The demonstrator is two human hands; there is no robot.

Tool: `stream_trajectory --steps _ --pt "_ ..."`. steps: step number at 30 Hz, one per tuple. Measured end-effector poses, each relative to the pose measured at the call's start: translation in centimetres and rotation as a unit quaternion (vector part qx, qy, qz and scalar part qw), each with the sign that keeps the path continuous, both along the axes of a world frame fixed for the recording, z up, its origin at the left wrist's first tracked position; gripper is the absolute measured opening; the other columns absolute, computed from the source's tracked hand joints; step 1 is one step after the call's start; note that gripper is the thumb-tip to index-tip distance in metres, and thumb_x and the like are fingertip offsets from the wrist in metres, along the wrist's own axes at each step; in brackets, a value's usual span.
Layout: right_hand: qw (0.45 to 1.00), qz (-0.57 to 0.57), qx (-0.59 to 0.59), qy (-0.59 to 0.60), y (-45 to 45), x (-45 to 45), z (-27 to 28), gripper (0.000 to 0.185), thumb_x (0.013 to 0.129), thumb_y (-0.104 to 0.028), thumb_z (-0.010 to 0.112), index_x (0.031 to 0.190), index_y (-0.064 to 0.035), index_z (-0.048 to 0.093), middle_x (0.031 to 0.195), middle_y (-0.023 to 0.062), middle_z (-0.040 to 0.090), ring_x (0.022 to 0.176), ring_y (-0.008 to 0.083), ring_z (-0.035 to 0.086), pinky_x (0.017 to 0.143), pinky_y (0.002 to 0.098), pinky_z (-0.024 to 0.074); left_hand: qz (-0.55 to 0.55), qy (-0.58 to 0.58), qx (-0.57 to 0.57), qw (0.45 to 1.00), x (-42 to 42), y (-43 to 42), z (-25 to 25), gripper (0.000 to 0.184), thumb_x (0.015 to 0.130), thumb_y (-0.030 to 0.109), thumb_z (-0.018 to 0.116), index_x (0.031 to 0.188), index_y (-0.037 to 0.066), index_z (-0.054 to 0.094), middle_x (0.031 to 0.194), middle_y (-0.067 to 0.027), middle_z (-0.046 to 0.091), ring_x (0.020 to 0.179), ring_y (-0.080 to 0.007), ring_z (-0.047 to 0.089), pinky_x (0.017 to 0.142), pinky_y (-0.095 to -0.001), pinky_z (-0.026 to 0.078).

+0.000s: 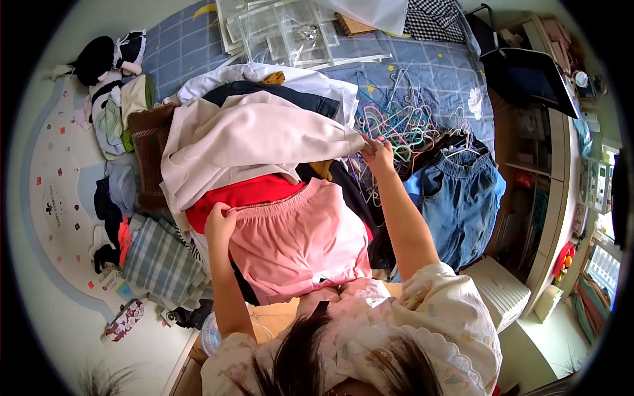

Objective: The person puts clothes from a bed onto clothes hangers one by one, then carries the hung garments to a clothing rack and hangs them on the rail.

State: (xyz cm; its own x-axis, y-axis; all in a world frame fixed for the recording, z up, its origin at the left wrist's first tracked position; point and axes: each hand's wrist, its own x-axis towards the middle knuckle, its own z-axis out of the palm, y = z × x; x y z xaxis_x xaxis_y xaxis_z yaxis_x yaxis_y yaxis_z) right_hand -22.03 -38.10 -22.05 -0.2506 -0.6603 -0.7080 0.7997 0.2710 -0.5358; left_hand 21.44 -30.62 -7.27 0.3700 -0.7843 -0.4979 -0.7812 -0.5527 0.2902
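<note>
The left hand [220, 223] has its fingers [223, 210] bent together on a corner of the gathered waistband of the pink pants [297, 244], with no gap showing between fingertips and cloth. The right hand [378, 155], reaching farther forward, has a narrow pinch on the drawn-out end of a beige cloth [244, 132]; the exact placing of its thumb is too small to tell.

The pink pants lie in front of the person, waistband away from the body and lower part near the lap. The beige cloth spreads to the left over a heap of clothes. A red cloth [241, 197] shows between it and the pants, and a dark garment [277, 94] and a white cloth [214, 79] show beyond it.

Just past the right hand is a tangle of coloured hangers [399, 119]; nearer, on the right, are blue jeans [462, 191] with a hanger at the waist. To the left sit a brown bag-like thing [148, 158] and a plaid cloth [158, 257].

The bed [175, 43] has a blue checked sheet, with clear plastic panels [284, 33] at its far side. A white board with stickers [56, 191] curves along the left. On the right stand a black screen [531, 76], shelves [528, 168] and a ribbed white box [498, 290].
</note>
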Motion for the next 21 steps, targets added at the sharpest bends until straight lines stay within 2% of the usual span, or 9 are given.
stream_trajectory --steps 5,8,12,14,16,17,18,20,21 --pt "0.999 0.026 0.021 0.041 4.0 -0.2 2.0 0.009 0.095 -0.003 0.039 0.096 -0.0121 0.038 0.097 0.0159 0.063 0.092 0.0285 0.066 0.072 0.0387 0.0534 0.030 0.100 0.079 0.991 -0.1 1.6 -0.1 0.023 0.071 0.020 0.066 0.089 0.005 0.062 0.086 -0.0121 0.067 0.081 -0.0290 0.065 0.071 -0.0369 0.049" --pt "0.996 0.018 0.028 0.083 7.9 0.3 3.4 0.011 0.095 -0.004 0.040 0.096 -0.0149 0.039 0.091 0.0138 0.065 0.088 0.0268 0.067 0.062 0.0322 0.0502 -0.011 0.060 -0.034 0.998 -0.5 3.3 0.2 0.024 0.070 0.018 0.067 0.089 0.004 0.062 0.082 -0.0124 0.066 0.079 -0.0268 0.065 0.071 -0.0361 0.049" --pt "0.983 0.088 0.041 0.157 13.3 1.3 9.6 0.009 0.097 -0.008 0.039 0.099 -0.0164 0.038 0.089 0.0118 0.066 0.079 0.0204 0.066 0.059 0.0284 0.0478 0.007 0.134 -0.232 0.963 -1.2 5.9 0.6 0.019 0.071 0.006 0.065 0.089 0.001 0.060 0.080 -0.0119 0.063 0.074 -0.0238 0.062 0.070 -0.0337 0.048" --pt "0.967 0.132 -0.025 0.216 16.1 0.6 10.5 0.009 0.097 -0.007 0.038 0.101 -0.0153 0.037 0.088 0.0129 0.066 0.066 0.0190 0.065 0.051 0.0238 0.0440 0.031 0.180 -0.282 0.942 -3.1 6.8 3.2 0.020 0.074 -0.005 0.060 0.093 -0.001 0.057 0.084 -0.0091 0.063 0.079 -0.0173 0.063 0.072 -0.0288 0.049" --pt "0.960 0.166 -0.044 0.220 18.2 -0.7 12.7 0.009 0.097 -0.007 0.038 0.102 -0.0143 0.037 0.087 0.0144 0.066 0.060 0.0175 0.061 0.050 0.0241 0.0417 0.112 0.350 -0.366 0.855 -4.4 7.6 3.6 0.022 0.078 -0.009 0.058 0.099 -0.002 0.055 0.089 -0.0098 0.064 0.087 -0.0167 0.064 0.077 -0.0266 0.050" --pt "0.974 0.162 -0.080 0.139 19.1 -1.3 13.5 0.006 0.099 -0.010 0.038 0.101 -0.0146 0.036 0.084 0.0136 0.065 0.055 0.0160 0.057 0.047 0.0232 0.0393 0.179 0.407 -0.347 0.826 -5.1 8.1 4.3 0.024 0.082 -0.008 0.057 0.105 -0.002 0.053 0.096 -0.0120 0.064 0.092 -0.0190 0.065 0.080 -0.0261 0.051" --pt "0.973 0.176 -0.111 0.103 20.0 -2.0 14.3 0.004 0.100 -0.011 0.038 0.102 -0.0145 0.036 0.085 0.0145 0.066 0.054 0.0150 0.055 0.047 0.0227 0.0392 0.208 0.458 -0.360 0.786 -4.4 8.5 1.5 0.024 0.084 -0.004 0.060 0.107 -0.001 0.052 0.099 -0.0135 0.064 0.091 -0.0196 0.064 0.078 -0.0266 0.052" --pt "0.946 0.251 -0.151 0.135 21.6 -2.8 17.2 0.003 0.100 -0.012 0.039 0.102 -0.0136 0.038 0.086 0.0145 0.066 0.054 0.0135 0.055 0.048 0.0215 0.0388 0.253 0.549 -0.363 0.709 -6.4 9.6 4.0 0.024 0.086 0.000 0.062 0.108 -0.001 0.052 0.097 -0.0133 0.064 0.089 -0.0190 0.064 0.076 -0.0271 0.053" --pt "0.930 0.294 -0.167 0.148 22.2 -3.4 18.6 0.002 0.100 -0.012 0.040 0.102 -0.0128 0.040 0.086 0.0146 0.066 0.055 0.0126 0.055 0.048 0.0212 0.0388 0.279 0.550 -0.354 0.703 -7.1 10.1 5.4 0.023 0.087 0.002 0.062 0.107 0.000 0.053 0.096 -0.0123 0.064 0.087 -0.0179 0.064 0.074 -0.0273 0.053"
